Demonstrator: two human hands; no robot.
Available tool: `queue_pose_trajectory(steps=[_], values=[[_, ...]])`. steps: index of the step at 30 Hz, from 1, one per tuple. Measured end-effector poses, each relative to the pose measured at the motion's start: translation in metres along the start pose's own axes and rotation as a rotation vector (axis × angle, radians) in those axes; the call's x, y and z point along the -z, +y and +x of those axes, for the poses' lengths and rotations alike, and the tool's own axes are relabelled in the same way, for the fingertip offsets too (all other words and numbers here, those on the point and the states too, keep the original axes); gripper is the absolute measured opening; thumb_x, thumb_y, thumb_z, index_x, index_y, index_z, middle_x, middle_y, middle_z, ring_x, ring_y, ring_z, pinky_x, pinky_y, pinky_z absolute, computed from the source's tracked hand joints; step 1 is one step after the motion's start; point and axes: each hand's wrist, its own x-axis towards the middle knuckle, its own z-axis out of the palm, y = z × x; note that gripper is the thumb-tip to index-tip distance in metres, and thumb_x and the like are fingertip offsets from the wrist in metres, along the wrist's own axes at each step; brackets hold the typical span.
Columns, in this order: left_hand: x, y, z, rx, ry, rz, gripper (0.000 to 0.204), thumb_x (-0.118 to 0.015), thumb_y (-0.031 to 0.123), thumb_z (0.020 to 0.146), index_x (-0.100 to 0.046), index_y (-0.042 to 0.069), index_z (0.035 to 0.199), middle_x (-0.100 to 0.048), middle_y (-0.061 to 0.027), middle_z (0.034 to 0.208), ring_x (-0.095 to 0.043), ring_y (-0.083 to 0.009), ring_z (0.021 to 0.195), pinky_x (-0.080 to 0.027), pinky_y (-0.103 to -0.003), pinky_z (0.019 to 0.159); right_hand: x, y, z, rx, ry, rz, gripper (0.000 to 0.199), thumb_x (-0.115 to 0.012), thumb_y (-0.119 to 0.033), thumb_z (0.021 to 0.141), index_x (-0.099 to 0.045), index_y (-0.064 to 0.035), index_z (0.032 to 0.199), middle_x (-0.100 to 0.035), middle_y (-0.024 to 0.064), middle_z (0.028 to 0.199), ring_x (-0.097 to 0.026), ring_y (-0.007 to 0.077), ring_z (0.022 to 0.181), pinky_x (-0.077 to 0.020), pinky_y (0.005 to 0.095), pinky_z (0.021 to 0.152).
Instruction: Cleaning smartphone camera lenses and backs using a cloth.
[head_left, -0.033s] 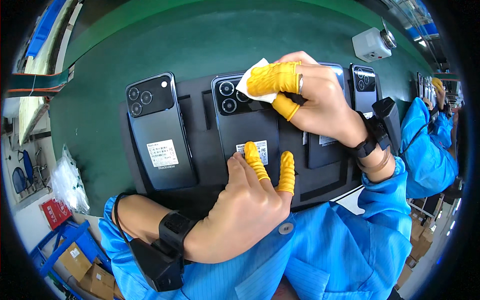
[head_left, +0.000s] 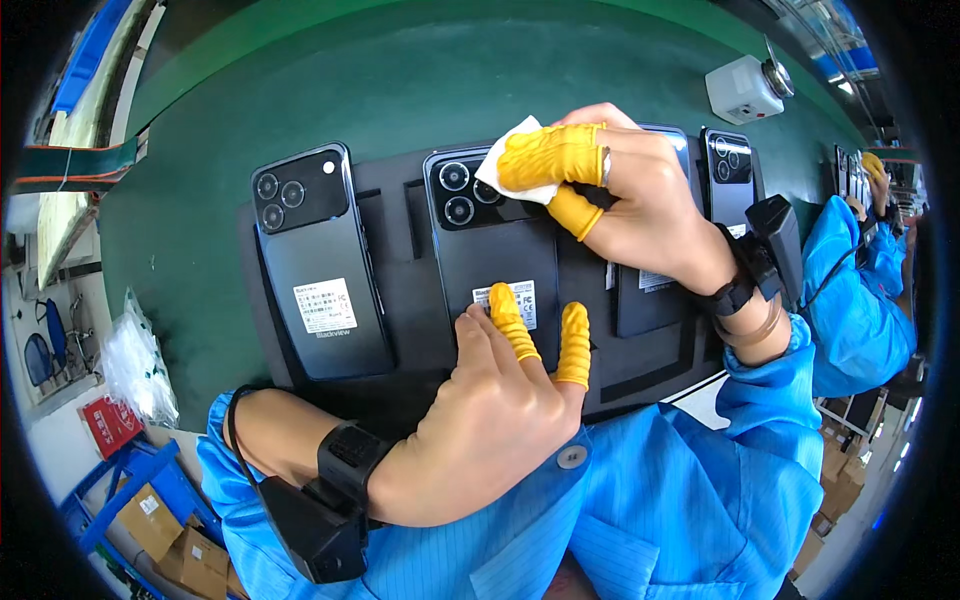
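A dark smartphone [head_left: 480,258] lies back up in front of me, its round camera lenses at the top and a white label lower down. My right hand [head_left: 630,180], in yellow finger cots, pinches a folded white wipe [head_left: 527,194] against the camera area, covering part of it. Resting on the phone's lower half, my left hand [head_left: 490,420] has its fingers stretched out, two of them in yellow cots over or beside the label. Another dark phone [head_left: 322,265] lies to the left. A third phone [head_left: 650,305] is partly hidden beneath my right hand and wrist.
Under the phones is a black mat [head_left: 400,215] with cut-outs, on a green table [head_left: 420,80]. A fourth phone [head_left: 730,190] lies at the right. A white bottle [head_left: 742,90] stands far right; clear plastic bags [head_left: 137,365] hang at the left edge. A blue-sleeved co-worker [head_left: 850,300] sits at right.
My right hand and the wipe have shifted very slightly to the right over the camera area. My left hand and the phones have stayed in place.
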Motion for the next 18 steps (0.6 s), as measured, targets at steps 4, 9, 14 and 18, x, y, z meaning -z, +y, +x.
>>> queue_pose_trajectory(steps=[4, 9, 14, 18], values=[[0.005, 0.0, 0.0, -0.013, -0.05, 0.011, 0.054, -0.061, 0.022, 0.062, -0.068, 0.003, 0.113, -0.057, -0.0175, 0.059, -0.066, -0.0358, 0.077, -0.054, -0.038, 0.074, 0.003, -0.004, -0.006, -0.074, -0.01, -0.013, 0.023, -0.073, -0.004, 0.069, -0.073, -0.0085, 0.092, -0.07, 0.0078, 0.086, -0.064, 0.0285, 0.082, -0.0525, 0.035, 0.079], [0.006, 0.001, 0.0, 0.0, -0.06, -0.026, 0.054, -0.06, 0.023, 0.063, -0.068, 0.003, 0.113, -0.059, -0.0204, 0.061, -0.067, -0.038, 0.08, -0.054, -0.04, 0.077, 0.005, -0.01, -0.013, -0.134, -0.001, -0.053, 0.025, -0.073, -0.004, 0.069, -0.073, -0.0088, 0.093, -0.071, 0.0081, 0.086, -0.064, 0.0285, 0.081, -0.0522, 0.035, 0.079], [0.003, 0.001, 0.0, 0.002, -0.035, 0.002, 0.054, -0.061, 0.023, 0.063, -0.068, 0.003, 0.113, -0.06, -0.0222, 0.063, -0.067, -0.0376, 0.08, -0.054, -0.04, 0.077, 0.008, -0.015, -0.02, -0.126, -0.019, -0.042, 0.025, -0.072, -0.004, 0.069, -0.073, -0.009, 0.093, -0.071, 0.009, 0.086, -0.065, 0.0286, 0.079, -0.0517, 0.0349, 0.079], [0.002, 0.002, 0.001, 0.01, -0.023, 0.026, 0.054, -0.061, 0.023, 0.062, -0.068, 0.003, 0.112, -0.062, -0.0234, 0.066, -0.067, -0.0368, 0.078, -0.054, -0.04, 0.077, 0.007, -0.02, -0.026, -0.171, -0.033, -0.03, 0.026, -0.072, -0.004, 0.068, -0.074, -0.0096, 0.093, -0.071, 0.0093, 0.086, -0.065, 0.0283, 0.078, -0.0512, 0.035, 0.079]])
